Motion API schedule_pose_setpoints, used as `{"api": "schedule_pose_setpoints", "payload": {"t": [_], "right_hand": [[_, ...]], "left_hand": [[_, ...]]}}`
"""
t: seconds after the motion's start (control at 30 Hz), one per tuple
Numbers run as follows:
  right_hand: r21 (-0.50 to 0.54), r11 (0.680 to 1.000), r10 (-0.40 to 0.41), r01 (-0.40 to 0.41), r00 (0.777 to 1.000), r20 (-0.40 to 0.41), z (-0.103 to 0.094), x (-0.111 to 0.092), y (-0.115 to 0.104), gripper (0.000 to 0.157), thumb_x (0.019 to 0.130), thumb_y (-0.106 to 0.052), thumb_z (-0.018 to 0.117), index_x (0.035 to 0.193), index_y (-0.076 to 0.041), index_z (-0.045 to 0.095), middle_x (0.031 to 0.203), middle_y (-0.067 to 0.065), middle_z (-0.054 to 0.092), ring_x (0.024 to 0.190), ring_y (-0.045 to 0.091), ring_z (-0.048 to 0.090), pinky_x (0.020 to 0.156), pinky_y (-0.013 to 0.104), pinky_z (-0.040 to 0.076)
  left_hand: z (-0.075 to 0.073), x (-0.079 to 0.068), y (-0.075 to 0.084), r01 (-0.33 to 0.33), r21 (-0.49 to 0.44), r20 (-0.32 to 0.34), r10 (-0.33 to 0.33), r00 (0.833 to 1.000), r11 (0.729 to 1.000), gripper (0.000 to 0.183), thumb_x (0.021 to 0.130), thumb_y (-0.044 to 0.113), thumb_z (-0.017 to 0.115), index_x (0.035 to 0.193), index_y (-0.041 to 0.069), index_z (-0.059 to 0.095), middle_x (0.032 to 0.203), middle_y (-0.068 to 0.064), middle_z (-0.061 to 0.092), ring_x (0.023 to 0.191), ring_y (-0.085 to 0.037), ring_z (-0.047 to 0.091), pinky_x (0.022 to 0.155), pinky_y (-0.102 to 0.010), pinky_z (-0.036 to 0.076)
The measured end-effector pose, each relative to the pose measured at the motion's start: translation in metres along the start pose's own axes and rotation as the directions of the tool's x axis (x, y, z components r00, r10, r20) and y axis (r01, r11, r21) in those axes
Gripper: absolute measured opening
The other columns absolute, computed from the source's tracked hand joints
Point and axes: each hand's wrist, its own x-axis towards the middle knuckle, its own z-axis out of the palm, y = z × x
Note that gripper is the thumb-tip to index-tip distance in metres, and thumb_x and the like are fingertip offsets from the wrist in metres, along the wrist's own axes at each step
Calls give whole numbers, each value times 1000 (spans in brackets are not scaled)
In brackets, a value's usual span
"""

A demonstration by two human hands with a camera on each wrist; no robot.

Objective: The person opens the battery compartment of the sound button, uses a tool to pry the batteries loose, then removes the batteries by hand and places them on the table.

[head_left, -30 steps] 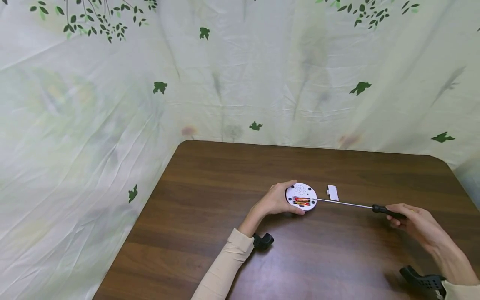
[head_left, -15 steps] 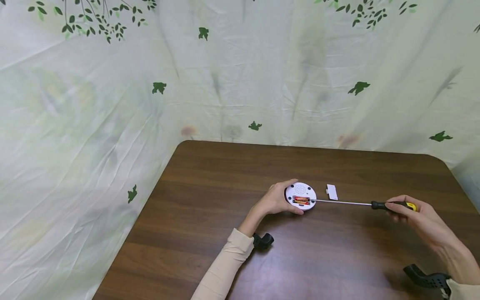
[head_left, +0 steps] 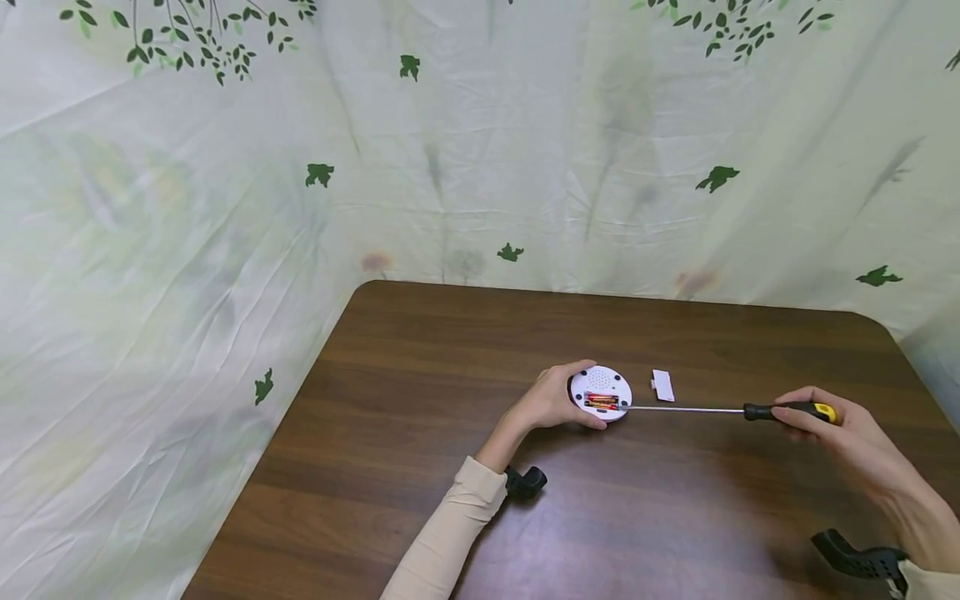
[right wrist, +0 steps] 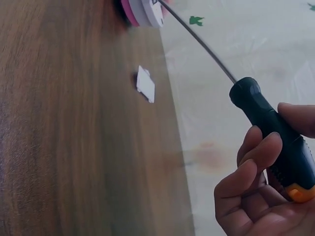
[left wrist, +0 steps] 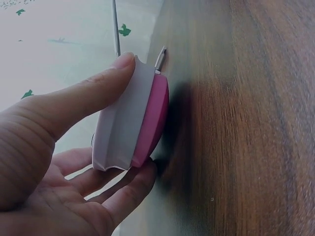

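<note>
Head view: the left hand point(head_left: 555, 398) has its grip clasped around the rim of a round white-and-pink plastic device point(head_left: 606, 382), well short of the far edge of the brown wood-grain tabletop point(head_left: 420, 375). The right hand point(head_left: 851, 437) grasps a black-and-yellow-handled steel screwdriver point(head_left: 759, 412), its tip at the right end of the red-and-orange cylindrical batteries point(head_left: 602, 402); contact is unclear. Just beyond the shaft lies a small white rectangular plastic plate point(head_left: 663, 386). Broad room stretches leftward to the slanting left edge.
</note>
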Motion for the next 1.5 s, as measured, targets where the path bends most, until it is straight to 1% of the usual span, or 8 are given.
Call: {"api": "schedule_pose_setpoints", "payload": {"t": [0.17,0.5,0.7,0.87,1.1,1.27,1.37,1.5], "right_hand": [[-106,994,-10,8,1000,-19,2,-1,-11,20,104,-34,63,115,-18,69,86,-12,63,79,16,55,64,35,32],[-270,954,-143,135,990,-9,1,-5,-46,24,102,-29,68,117,-11,63,84,-3,66,73,15,60,59,30,42],[-358,908,-220,216,975,31,-1,-8,-66,24,100,-27,70,119,-16,60,95,4,66,75,12,58,61,26,43],[-411,864,-289,291,955,70,3,-12,-86,22,100,-24,71,117,-21,58,85,4,60,67,14,48,58,27,35],[-447,811,-362,379,924,127,12,-10,-113,23,98,-18,73,115,-21,58,88,-1,68,66,10,51,58,26,36],[-412,814,-381,409,912,153,14,-1,-116,24,96,-12,73,114,-19,58,89,-2,69,66,10,54,56,27,37],[-370,841,-364,394,919,151,10,4,-107,22,97,-12,72,114,-17,58,90,-2,69,70,10,59,57,27,41],[-291,889,-333,354,935,121,1,9,-77,20,98,-9,70,114,-12,58,92,-3,69,78,8,67,64,23,49]], "left_hand": [[1,1,-1,-7,-6,0,7,1000,1000,95,65,31,100,148,15,57,139,-6,68,126,-23,61,108,-33,46],[1,0,0,-17,4,9,17,1000,1000,96,66,30,100,150,13,55,143,-8,65,130,-24,60,111,-35,46],[2,1,1,-38,34,10,37,999,999,99,66,30,100,151,11,53,148,-7,62,134,-23,59,114,-33,44],[3,2,2,-45,15,-3,45,999,999,100,64,27,101,150,9,54,147,-8,63,134,-23,60,113,-30,45],[4,1,2,-25,20,-27,25,999,999,99,62,27,102,148,8,57,143,-8,66,132,-24,61,112,-32,46],[6,1,0,-24,18,-32,25,999,1000,99,61,27,102,148,7,57,144,-9,65,133,-25,61,113,-33,46],[6,3,-1,-32,14,-37,32,999,999,99,61,26,102,147,7,58,144,-9,65,132,-25,61,113,-33,47],[4,5,-1,-38,21,-39,39,998,999,99,60,28,102,147,7,58,144,-9,65,131,-25,62,112,-33,47]]}}
